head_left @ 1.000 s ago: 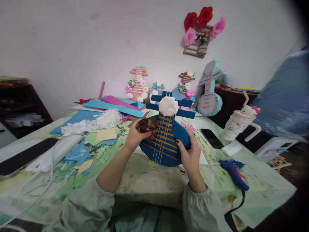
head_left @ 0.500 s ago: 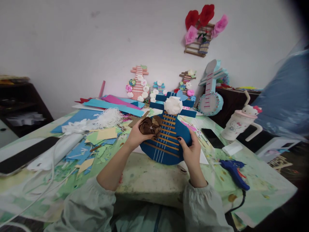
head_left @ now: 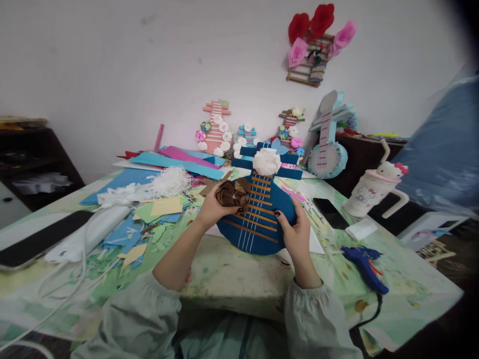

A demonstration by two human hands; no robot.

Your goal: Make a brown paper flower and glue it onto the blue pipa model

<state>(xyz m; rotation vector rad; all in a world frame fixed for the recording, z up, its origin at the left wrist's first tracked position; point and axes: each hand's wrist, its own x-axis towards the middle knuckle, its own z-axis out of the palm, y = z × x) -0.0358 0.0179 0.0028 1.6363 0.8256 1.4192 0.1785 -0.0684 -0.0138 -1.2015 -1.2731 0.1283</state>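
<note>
A dark blue cardboard pipa, a pear-shaped lute (head_left: 260,214), tilts up in front of me, its lower edge near the table. Brown strips and white strings cross its face. A white paper flower (head_left: 267,162) sits at its neck, with a light blue paper leaf (head_left: 279,146) behind. My left hand (head_left: 211,210) is closed on a brown paper flower (head_left: 232,193), pressing it against the pipa's left edge; its thumb lies below the petals and the other fingers are hidden. My right hand (head_left: 299,234) grips the right edge, thumb on the front, fingers mostly behind.
On the right lie a blue glue gun (head_left: 364,267), a black phone (head_left: 330,213) and a lidded cup (head_left: 368,194). Paper scraps (head_left: 157,232), white string (head_left: 172,183) and coloured sheets (head_left: 175,166) cover the left. Several decorated paper lutes (head_left: 216,130) stand against the wall.
Both hands keep their hold on the pipa and the brown flower. The pipa's top has tipped very slightly; the whole view has shifted a little.
</note>
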